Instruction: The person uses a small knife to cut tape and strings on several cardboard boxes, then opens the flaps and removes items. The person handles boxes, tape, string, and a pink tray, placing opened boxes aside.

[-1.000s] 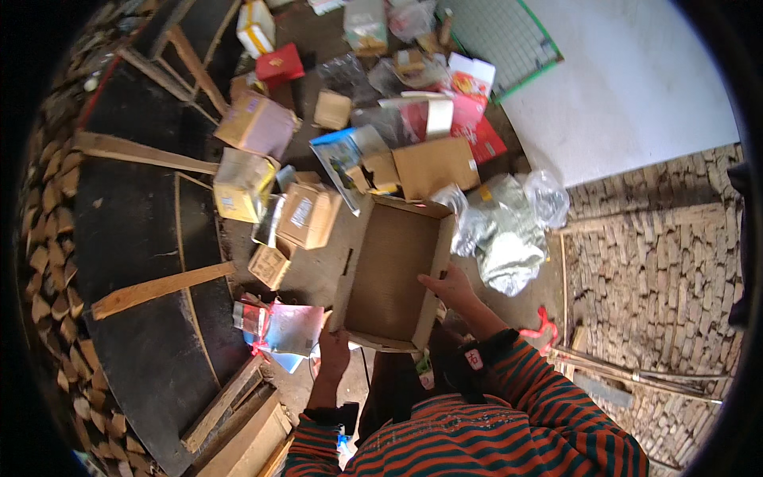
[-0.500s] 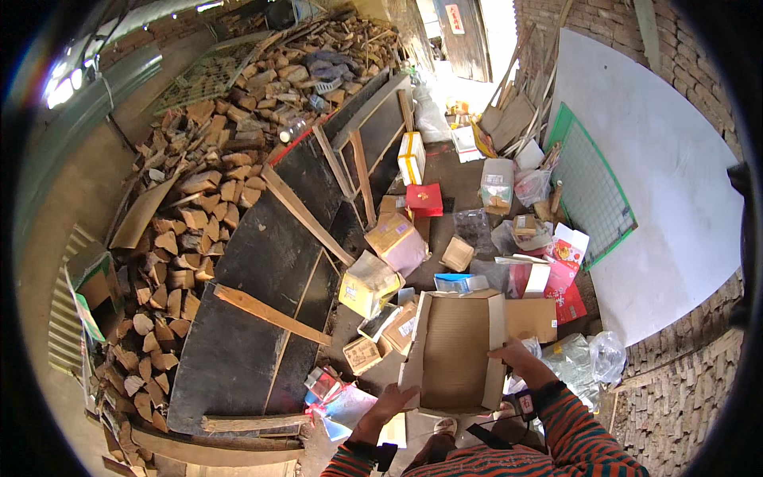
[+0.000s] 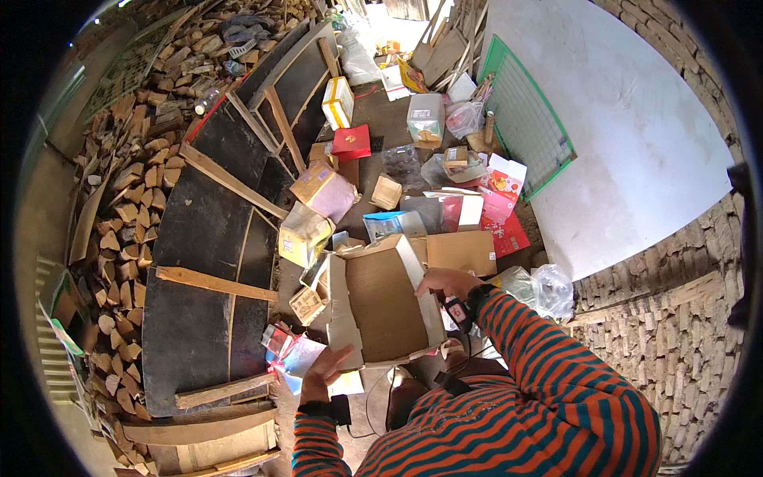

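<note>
Between my two hands is a shallow open cardboard box [image 3: 386, 306], brown inside with pale side walls, its bare bottom showing. My left hand [image 3: 327, 365] grips the near left corner, thumb over the edge. At the right wall, my right hand [image 3: 450, 281] holds the rim from outside. The box is tilted, its far end above the cluttered floor. Just beyond the right wall lies a flat brown carton [image 3: 461, 253]. A small printed carton [image 3: 307, 305] is close to the left wall.
Black boards with wooden battens [image 3: 208, 230] lean along a stack of split firewood [image 3: 119, 262] on the left. Cartons, a red box [image 3: 351, 142] and clear plastic bags [image 3: 551, 291] litter the floor. A large white panel [image 3: 612, 143] and brick wall flank the right.
The view has shifted to the right, so the surroundings sit further left and higher. The box has turned slightly anticlockwise, still held in both hands.
</note>
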`<state>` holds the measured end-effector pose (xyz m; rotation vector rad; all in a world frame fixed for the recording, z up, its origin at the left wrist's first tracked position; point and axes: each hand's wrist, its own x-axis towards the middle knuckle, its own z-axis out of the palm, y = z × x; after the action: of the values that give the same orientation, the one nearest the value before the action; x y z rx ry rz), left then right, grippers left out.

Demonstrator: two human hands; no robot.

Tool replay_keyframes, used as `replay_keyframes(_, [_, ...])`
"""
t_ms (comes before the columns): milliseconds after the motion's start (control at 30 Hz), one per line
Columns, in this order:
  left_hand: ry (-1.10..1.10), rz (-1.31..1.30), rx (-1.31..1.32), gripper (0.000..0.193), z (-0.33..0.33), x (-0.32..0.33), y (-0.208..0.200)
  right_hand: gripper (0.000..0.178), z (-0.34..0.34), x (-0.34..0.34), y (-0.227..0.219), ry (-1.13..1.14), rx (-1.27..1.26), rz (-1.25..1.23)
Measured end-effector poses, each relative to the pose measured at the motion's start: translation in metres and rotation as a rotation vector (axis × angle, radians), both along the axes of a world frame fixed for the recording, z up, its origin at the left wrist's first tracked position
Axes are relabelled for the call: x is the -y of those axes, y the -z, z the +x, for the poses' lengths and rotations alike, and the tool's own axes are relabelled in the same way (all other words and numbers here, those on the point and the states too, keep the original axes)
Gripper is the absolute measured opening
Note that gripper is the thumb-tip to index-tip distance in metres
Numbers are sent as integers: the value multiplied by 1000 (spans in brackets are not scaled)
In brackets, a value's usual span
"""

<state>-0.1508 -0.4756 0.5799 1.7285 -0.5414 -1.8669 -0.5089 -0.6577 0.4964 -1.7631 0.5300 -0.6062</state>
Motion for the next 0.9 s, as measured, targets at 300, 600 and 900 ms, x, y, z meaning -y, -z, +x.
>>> replay_keyframes(300, [-249,-284,-214,58,11,-88,19,58,65,7,-14,-75,-531,483])
replay_keyframes(600, [-188,-230,702,66,45,-156,70,25,205,-73,-72,160,-734,-5])
replay_keyframes(900, [-820,-465,859,35,114,-162,-9,30,241,-148,-93,-93,-363,-223])
